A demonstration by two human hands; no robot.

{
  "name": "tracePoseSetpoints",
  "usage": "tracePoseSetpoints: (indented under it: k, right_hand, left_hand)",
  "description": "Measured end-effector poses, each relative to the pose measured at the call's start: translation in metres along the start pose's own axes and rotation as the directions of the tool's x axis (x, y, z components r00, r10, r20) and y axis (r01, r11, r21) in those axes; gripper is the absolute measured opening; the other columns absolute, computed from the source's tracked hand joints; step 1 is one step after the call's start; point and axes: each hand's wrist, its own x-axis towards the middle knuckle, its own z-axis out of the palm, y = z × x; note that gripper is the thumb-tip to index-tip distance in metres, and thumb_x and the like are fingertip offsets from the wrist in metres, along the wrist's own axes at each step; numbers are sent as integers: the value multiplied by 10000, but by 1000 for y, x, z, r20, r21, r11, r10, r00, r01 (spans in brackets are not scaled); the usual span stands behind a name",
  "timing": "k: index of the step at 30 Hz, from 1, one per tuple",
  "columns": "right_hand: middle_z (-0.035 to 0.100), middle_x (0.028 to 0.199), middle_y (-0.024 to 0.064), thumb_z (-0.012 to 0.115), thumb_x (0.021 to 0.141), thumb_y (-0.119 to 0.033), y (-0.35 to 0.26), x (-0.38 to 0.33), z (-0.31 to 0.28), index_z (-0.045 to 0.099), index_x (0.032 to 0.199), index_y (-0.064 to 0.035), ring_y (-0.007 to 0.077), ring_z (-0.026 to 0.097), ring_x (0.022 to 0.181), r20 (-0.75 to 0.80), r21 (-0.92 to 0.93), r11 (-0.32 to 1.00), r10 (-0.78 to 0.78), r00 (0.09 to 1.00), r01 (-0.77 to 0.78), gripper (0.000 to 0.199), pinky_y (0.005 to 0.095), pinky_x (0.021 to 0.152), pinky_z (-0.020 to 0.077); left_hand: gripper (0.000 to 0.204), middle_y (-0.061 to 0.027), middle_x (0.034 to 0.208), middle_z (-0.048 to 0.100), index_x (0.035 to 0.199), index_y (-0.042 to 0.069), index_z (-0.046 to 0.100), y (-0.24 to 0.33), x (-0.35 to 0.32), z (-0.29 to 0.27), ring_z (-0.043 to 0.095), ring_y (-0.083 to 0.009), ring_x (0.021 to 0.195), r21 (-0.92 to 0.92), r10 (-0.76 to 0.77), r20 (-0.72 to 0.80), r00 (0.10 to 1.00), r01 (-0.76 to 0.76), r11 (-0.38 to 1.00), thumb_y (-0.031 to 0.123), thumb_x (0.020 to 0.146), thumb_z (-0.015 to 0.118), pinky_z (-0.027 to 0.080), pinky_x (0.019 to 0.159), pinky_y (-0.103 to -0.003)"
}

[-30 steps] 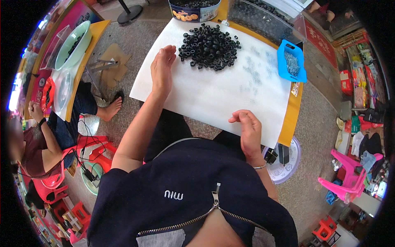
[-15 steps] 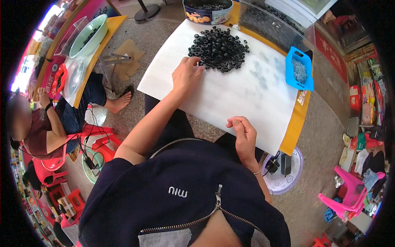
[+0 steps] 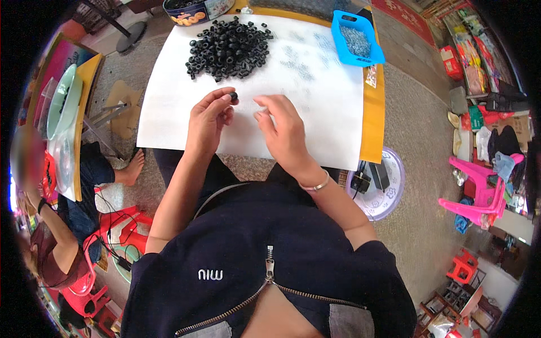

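A small round black plastic piece (image 3: 233, 96) is pinched between the thumb and forefinger of my left hand (image 3: 209, 118), just above the near part of a white sheet (image 3: 169, 107). Facing it, my right hand (image 3: 284, 132) is half curled, its thumb and forefinger apart, and I see nothing between them. Beyond my left hand lies a heap of similar black pieces (image 3: 228, 50), some with a hole through them. To the far right, a blue plastic basket (image 3: 342, 48) holds many tiny silvery bits, too small to make out singly.
A round tin (image 3: 194, 12) and a clear bin (image 3: 304, 8) stand along the far edge. The yellow table edge (image 3: 373, 121) shows at right. A lilac basin (image 3: 394, 194) is below it. At left a co-worker (image 3: 62, 248) sits by another table with a green bowl (image 3: 65, 104).
My left hand has come away from the heap with a black piece in its fingertips. My right hand has risen over the sheet beside it. The view has shifted to the right.
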Motion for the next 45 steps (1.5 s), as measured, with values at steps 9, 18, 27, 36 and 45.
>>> tracePoseSetpoints:
  k: [9,18,27,36,45]
  right_hand:
    - [605,865,55,605,847,-19,6,-11,6,604,1030,1,131,598,815,68,261,928,256,964,-265,185,255,744,477]
    - [618,880,77,607,830,-21,-13,-3,-6,616,989,10,138,602,754,91,233,955,168,982,-185,162,262,691,481]
    - [631,836,57,610,851,-59,-9,-2,4,612,956,24,114,581,729,121,481,767,422,899,-425,133,250,674,479]
    - [598,803,21,558,889,-77,1,-3,-10,604,899,-6,84,525,697,219,539,636,528,820,-553,85,211,663,443]
    - [595,813,-9,626,837,-57,52,-15,-79,653,903,-10,61,518,727,-146,-107,897,412,900,-428,85,194,663,422]
  left_hand:
    - [212,-43,810,610,1072,-19,581,-7,-12,7,536,-85,638,-127,-215,201,956,243,962,125,927,527,426,551,-204]
    - [228,-19,745,597,1066,1,579,-18,-18,14,519,-77,587,-289,-214,332,918,315,904,180,961,484,414,529,-199]
    - [233,-22,782,601,1087,-10,590,-9,-28,18,532,-83,614,-156,-144,228,963,182,971,151,931,527,430,548,-209]
    - [194,-66,850,636,1034,-19,605,-26,-19,20,583,-107,702,-50,-12,186,982,21,999,91,875,592,484,620,-242]
    - [206,-106,923,610,1073,-47,565,-13,4,12,583,-139,723,-291,-91,186,978,144,946,24,882,534,494,642,-243]
